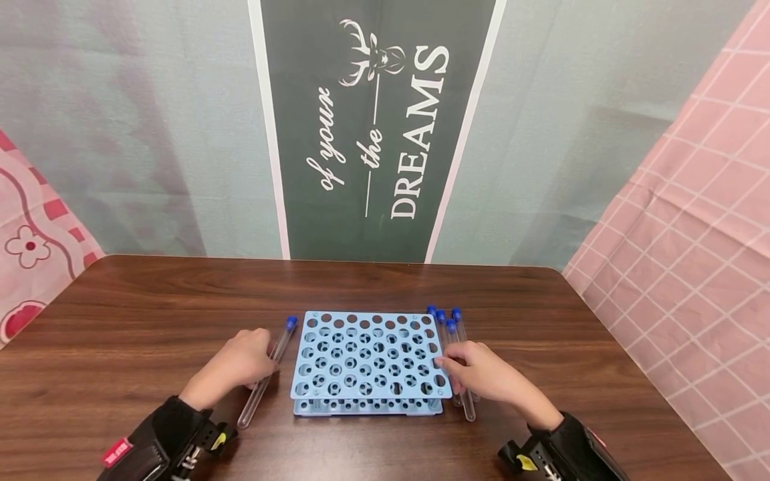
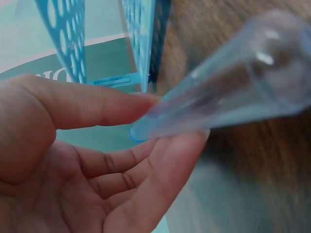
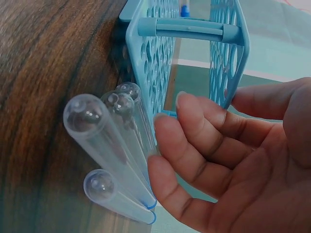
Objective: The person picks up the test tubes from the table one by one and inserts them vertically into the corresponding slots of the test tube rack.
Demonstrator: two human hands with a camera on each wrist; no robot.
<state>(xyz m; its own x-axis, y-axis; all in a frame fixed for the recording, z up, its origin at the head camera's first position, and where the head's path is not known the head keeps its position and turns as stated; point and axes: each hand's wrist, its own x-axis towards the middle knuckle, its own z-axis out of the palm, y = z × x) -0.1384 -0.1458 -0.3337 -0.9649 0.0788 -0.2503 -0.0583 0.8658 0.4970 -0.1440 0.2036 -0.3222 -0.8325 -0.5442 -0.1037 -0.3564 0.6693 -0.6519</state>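
A light blue test tube rack [image 1: 363, 399] with rows of round holes stands on the brown table between both hands. To its left, my left hand [image 1: 245, 359] pinches a clear test tube [image 1: 255, 403] with a blue cap between thumb and fingers, the cap end pointing away from me. The tube's rounded bottom looms large in the left wrist view. At the rack's right end, my right hand [image 1: 484, 374] holds the edge of the top plate [image 3: 233, 63], thumb on its upper face and bent fingers [image 3: 197, 116] below it. Several blue-capped test tubes [image 3: 102, 136] lie beside that hand, partly hidden by it.
A grey-green cloth with white lettering [image 1: 421, 133] hangs behind the table's [image 1: 198, 287] far edge. Pink checked cloth [image 1: 692, 220] hangs on the right, and a pink flowered one [image 1: 36, 260] on the left.
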